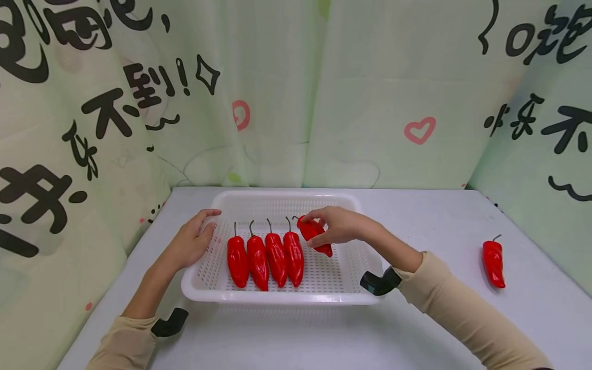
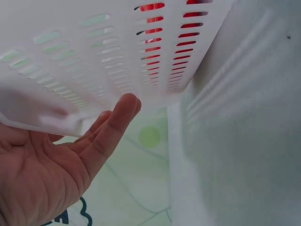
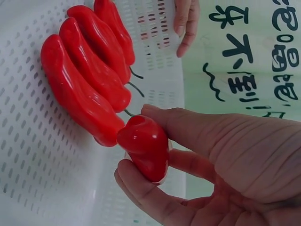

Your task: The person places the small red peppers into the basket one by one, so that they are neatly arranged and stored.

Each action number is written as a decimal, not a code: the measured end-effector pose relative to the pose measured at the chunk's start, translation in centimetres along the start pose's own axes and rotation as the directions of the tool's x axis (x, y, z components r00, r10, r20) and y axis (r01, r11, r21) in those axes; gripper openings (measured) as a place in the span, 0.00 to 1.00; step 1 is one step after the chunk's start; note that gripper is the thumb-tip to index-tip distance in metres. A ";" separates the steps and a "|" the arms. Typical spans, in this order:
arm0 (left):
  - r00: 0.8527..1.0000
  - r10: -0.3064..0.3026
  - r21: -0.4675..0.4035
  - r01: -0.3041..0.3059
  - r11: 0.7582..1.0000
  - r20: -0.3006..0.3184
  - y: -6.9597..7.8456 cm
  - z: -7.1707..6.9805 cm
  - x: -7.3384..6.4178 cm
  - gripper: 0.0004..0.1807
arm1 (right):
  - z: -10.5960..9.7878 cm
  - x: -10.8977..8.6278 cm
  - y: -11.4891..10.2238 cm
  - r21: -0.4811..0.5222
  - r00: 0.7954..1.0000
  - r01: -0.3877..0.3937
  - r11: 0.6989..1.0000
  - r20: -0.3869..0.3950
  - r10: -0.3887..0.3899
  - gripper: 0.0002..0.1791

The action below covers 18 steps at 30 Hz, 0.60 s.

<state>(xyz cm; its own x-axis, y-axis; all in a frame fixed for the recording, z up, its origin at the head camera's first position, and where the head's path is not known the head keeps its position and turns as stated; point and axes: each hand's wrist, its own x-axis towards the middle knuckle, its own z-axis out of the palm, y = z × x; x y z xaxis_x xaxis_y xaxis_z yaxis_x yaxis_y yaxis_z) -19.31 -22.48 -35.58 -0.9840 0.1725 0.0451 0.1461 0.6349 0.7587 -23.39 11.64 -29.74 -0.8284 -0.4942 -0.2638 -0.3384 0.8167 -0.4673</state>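
Note:
A white plastic basket (image 1: 287, 297) with slotted walls stands on the table. Several glossy red chili peppers (image 1: 258, 262) lie side by side in it, stems toward the far side. Above them, toward the right of the row, my right hand (image 1: 339, 226) pinches another red chili pepper (image 3: 146, 146) between thumb and fingers; in the right wrist view its rounded end faces the camera. At the basket's left side, my left hand (image 1: 191, 241) holds the rim. In the left wrist view its fingers (image 2: 110, 129) lie against the outer wall, while the thumb is hidden behind the rim.
One more red chili pepper (image 1: 493, 263) lies on the white table (image 1: 430, 216) to the right, apart from the basket. A pale green curtain (image 1: 361, 103) with black writing surrounds the table at the back and sides. Black wrist mounts (image 1: 381, 282) sit at both cuffs.

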 end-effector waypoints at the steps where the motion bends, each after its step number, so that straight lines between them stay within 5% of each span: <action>1: 1.000 0.000 -0.001 0.000 1.000 0.000 0.0 0.0 0.0 0.27 | 0.1 0.1 0.0 -0.004 1.000 -0.003 1.000 0.005 0.003 0.33; 18: 1.000 0.004 0.002 -0.004 1.000 -0.004 -0.2 0.0 0.1 0.27 | 1.0 0.8 -0.4 0.016 0.991 -0.027 1.000 0.131 0.024 0.33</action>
<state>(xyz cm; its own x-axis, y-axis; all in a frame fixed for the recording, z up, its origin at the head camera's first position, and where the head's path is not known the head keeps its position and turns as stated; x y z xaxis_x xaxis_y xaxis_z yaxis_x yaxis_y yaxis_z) -19.40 -22.57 -35.74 -0.9838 0.1719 0.0510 0.1503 0.6359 0.7570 -23.52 10.64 -30.61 -0.7708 -0.5089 -0.3833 -0.3092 0.8248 -0.4734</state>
